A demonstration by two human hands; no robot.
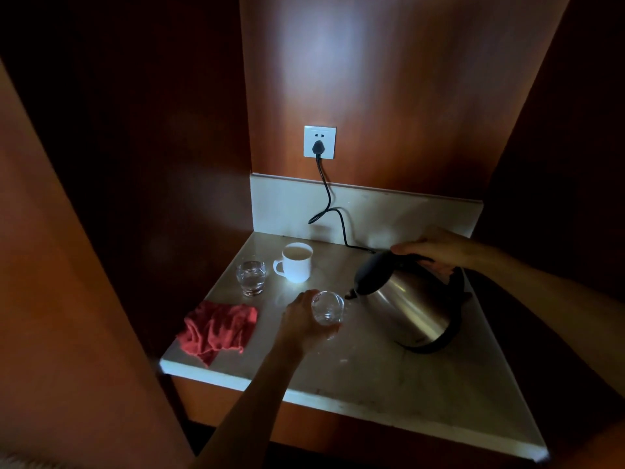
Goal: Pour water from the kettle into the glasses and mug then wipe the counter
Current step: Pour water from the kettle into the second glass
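Roughly 2/3 thru the pouring, by the look of it: the mug at the back shows liquid near its rim and the far glass, just left of it, holds water, while the near glass looks nearly empty w/ the kettle tipped so its spout sits right by the rim; no stream visible in this dim light. Left hand wraps round the near glass from the left, steadying it on the counter; right hand grips the kettle's black handle. Wiping not begun, cloth lies crumpled nr the front-left edge. Kettle: brushed steel body, black plastic lid and base ring. Mug: white glazed, rounded handle. Glasses: clear short tumblers. Cloth: red, nubby weave. Counter: pale, stone-like, smooth.
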